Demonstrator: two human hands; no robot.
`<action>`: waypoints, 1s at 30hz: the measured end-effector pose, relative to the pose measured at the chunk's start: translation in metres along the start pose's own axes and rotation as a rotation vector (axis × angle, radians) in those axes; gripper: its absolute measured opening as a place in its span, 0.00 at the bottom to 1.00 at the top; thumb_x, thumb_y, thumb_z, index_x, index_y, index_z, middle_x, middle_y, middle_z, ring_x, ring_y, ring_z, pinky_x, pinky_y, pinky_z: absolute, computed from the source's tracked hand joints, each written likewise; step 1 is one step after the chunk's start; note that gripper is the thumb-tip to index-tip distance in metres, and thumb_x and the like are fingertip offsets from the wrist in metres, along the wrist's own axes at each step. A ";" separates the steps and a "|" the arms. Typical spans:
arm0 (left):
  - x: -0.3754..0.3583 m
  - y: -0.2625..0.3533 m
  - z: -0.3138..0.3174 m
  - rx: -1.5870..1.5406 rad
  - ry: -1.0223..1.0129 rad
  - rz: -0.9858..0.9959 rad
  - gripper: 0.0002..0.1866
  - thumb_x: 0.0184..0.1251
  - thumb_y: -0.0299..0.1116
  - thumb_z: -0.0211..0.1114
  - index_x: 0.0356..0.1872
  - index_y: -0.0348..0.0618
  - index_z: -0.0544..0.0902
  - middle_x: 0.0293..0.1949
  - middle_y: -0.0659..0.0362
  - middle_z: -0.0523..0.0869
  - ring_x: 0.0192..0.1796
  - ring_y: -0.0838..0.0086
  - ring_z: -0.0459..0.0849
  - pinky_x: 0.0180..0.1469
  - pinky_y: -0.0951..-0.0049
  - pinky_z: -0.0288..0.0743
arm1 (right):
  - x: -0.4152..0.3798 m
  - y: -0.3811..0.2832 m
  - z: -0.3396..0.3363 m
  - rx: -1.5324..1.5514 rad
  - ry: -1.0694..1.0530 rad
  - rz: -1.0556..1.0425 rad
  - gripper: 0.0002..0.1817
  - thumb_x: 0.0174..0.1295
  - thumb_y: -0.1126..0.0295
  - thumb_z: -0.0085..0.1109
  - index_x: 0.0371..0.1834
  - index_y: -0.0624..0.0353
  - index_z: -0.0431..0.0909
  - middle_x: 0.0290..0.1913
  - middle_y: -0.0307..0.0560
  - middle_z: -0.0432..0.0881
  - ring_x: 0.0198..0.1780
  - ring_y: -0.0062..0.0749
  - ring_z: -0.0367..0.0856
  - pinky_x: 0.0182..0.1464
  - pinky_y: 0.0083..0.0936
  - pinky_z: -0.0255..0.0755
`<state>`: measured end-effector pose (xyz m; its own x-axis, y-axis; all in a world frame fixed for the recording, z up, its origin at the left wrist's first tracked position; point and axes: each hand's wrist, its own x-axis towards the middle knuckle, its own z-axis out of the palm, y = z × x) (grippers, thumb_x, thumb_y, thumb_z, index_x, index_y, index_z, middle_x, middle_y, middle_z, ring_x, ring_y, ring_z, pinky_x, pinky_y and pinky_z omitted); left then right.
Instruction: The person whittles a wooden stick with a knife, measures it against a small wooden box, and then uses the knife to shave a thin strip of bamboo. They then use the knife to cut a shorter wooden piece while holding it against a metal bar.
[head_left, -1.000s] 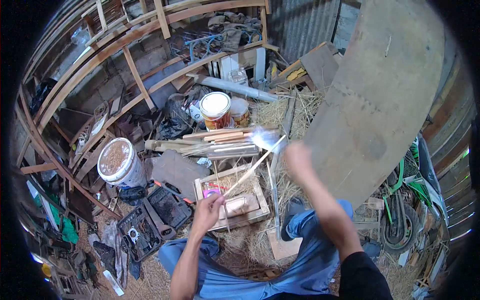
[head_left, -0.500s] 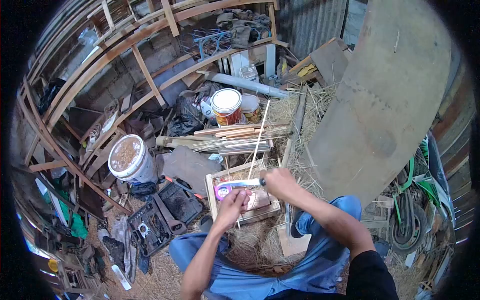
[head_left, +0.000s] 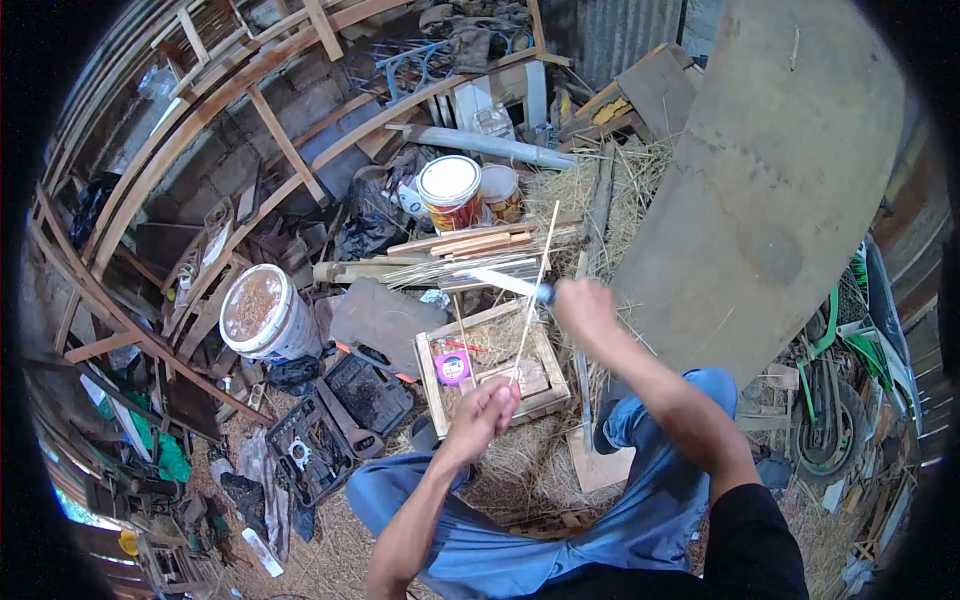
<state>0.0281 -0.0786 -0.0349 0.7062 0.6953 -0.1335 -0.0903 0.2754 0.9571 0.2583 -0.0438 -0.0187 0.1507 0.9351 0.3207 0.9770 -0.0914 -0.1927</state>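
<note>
A thin pale stick (head_left: pixel 541 275) slants up and away from my left hand (head_left: pixel 483 415), whose fingers are closed on its lower end. My right hand (head_left: pixel 588 312) is wrapped round the dark handle of a knife (head_left: pixel 505 281). Its bright blade points left, close to the stick's upper half. Below the hands stands a wooden frame box (head_left: pixel 432 388). In it lie a pink tape measure (head_left: pixel 453 368), a red pencil-like item (head_left: pixel 467 346) and a wooden block (head_left: pixel 528 378).
White buckets (head_left: pixel 286 335) stand at the left and behind the box. An open tool case (head_left: pixel 318 440) lies left of my knee. Wood strips (head_left: pixel 470 243) are piled beyond the box. A large board (head_left: pixel 740 210) leans at the right.
My right hand has moved up and slightly right, and the knife blade now sits higher along the stick. My left hand has shifted slightly right with the stick. The tape measure is more exposed.
</note>
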 end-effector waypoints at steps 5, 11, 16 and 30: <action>0.009 -0.002 0.012 0.226 0.230 0.049 0.09 0.75 0.33 0.48 0.40 0.40 0.74 0.21 0.70 0.65 0.21 0.88 0.61 0.22 0.85 0.55 | -0.009 -0.005 -0.027 0.096 -0.111 -0.088 0.08 0.51 0.74 0.52 0.23 0.64 0.81 0.25 0.57 0.82 0.28 0.49 0.84 0.30 0.41 0.78; 0.012 -0.003 0.011 0.160 0.318 0.056 0.09 0.74 0.34 0.49 0.41 0.40 0.75 0.23 0.70 0.67 0.22 0.88 0.60 0.23 0.86 0.53 | -0.032 -0.041 -0.009 0.051 -0.282 -0.207 0.08 0.51 0.73 0.52 0.25 0.60 0.82 0.27 0.57 0.83 0.30 0.46 0.85 0.29 0.37 0.79; 0.013 0.004 0.014 0.084 0.260 0.087 0.08 0.75 0.35 0.49 0.40 0.42 0.73 0.24 0.70 0.66 0.23 0.88 0.60 0.24 0.87 0.53 | -0.013 -0.024 -0.012 -0.049 -0.258 -0.014 0.08 0.53 0.72 0.52 0.25 0.60 0.82 0.27 0.54 0.84 0.30 0.42 0.86 0.28 0.35 0.79; -0.013 0.003 -0.002 0.174 0.088 -0.095 0.10 0.75 0.33 0.46 0.44 0.40 0.75 0.23 0.70 0.64 0.23 0.87 0.59 0.25 0.84 0.55 | 0.030 0.130 -0.025 0.211 0.164 0.466 0.13 0.54 0.69 0.57 0.31 0.72 0.80 0.27 0.67 0.80 0.34 0.58 0.82 0.35 0.43 0.75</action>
<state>0.0178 -0.0857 -0.0309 0.6412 0.7289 -0.2400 0.1020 0.2290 0.9681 0.3939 -0.0359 -0.0113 0.5996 0.7445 0.2937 0.7515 -0.3975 -0.5265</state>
